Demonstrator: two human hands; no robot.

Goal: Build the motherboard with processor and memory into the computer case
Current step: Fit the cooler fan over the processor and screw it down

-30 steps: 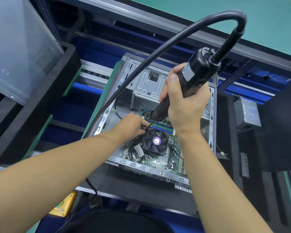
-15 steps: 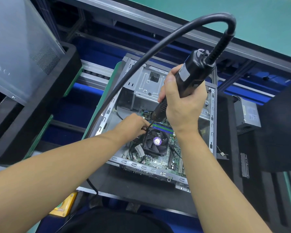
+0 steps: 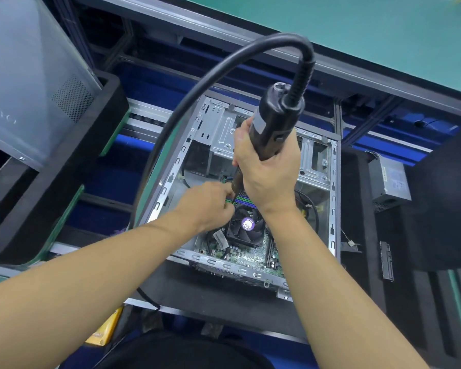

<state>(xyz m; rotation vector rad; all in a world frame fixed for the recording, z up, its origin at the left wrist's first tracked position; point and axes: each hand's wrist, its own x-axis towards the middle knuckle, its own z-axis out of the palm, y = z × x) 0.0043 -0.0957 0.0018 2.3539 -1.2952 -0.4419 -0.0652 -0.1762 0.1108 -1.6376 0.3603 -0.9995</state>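
Observation:
An open silver computer case (image 3: 333, 198) lies flat in front of me with the green motherboard (image 3: 253, 258) inside it. A black cooler fan (image 3: 246, 227) with a purple sticker sits on the board, beside green and purple memory slots (image 3: 244, 199). My right hand (image 3: 268, 171) grips a black electric screwdriver (image 3: 273, 121), held nearly upright with its bit pointing down at the board by the memory slots. My left hand (image 3: 210, 205) reaches in from the left, its curled fingers pinching at the bit's tip; what they hold is hidden.
A thick black cable (image 3: 181, 102) arcs from the screwdriver's top down the left of the case. A case side panel (image 3: 27, 83) leans in a black foam holder (image 3: 64, 182) at left. A grey power supply (image 3: 390, 182) lies at right. A yellow object (image 3: 105, 331) sits low left.
The screwdriver has swung from a rightward tilt to nearly upright, and its cable loop shifted left. My left hand stays at the bit tip.

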